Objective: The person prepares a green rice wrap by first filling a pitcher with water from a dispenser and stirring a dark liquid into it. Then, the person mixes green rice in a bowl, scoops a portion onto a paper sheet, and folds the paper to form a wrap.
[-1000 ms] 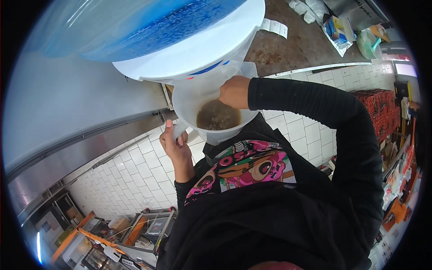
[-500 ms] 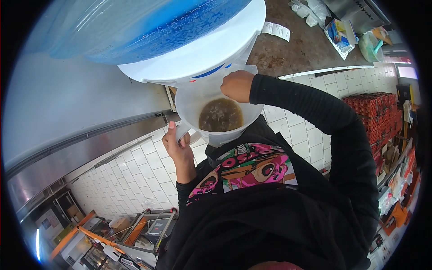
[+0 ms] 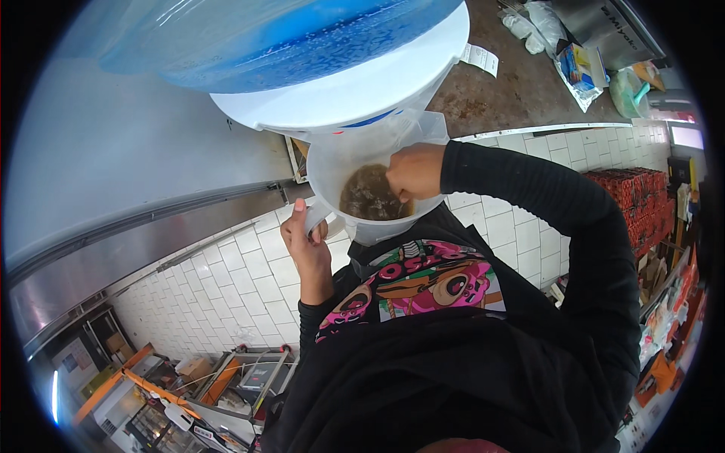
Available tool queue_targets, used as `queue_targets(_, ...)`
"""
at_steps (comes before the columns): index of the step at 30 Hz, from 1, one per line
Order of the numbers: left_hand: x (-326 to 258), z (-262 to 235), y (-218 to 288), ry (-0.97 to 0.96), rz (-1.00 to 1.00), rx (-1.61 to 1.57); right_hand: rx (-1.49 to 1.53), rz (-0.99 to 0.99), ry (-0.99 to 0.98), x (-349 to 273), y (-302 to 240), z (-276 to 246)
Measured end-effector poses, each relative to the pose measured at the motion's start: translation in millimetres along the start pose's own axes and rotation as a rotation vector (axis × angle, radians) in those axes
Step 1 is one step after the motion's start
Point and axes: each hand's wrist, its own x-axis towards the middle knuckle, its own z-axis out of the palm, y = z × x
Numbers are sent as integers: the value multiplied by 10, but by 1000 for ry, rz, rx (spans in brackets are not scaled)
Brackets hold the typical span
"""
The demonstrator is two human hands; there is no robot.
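A translucent white plastic jug (image 3: 323,170) is in front of my body, with murky brown liquid (image 3: 366,198) in its bottom. My left hand (image 3: 306,240) is wrapped round the jug's handle (image 3: 316,215) at its left side. My right hand (image 3: 418,172) reaches over the jug's right rim, its fingers curled closed just above the liquid. Whatever those fingers hold, if anything, is hidden. Right behind the jug stands a white plastic stand (image 3: 362,106) carrying a large blue water bottle (image 3: 302,57), which overhangs the jug's far side.
A brown worn counter (image 3: 521,87) lies at the far right, with plastic bags (image 3: 540,26), a blue and yellow box (image 3: 580,66) and a green tub (image 3: 628,92). Red stacked crates (image 3: 634,208) stand on the right. A metal cart (image 3: 249,381) is at lower left, on white tiled floor.
My right hand has moved from the jug's far right rim nearer to me and lower, toward the liquid. My left hand keeps its hold on the handle. The whole view has shifted slightly.
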Motion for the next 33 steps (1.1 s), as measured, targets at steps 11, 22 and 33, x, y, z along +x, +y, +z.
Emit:
queue_targets(11,-24,40,18,10,-22,33,-254,179,221,-26,122,126)
queue_targets(22,-27,29,23,25,-10,37,-71,116,-88,-67,-72,-90)
queue_targets(33,-32,50,16,12,-7,66,-376,87,199,249,104,67)
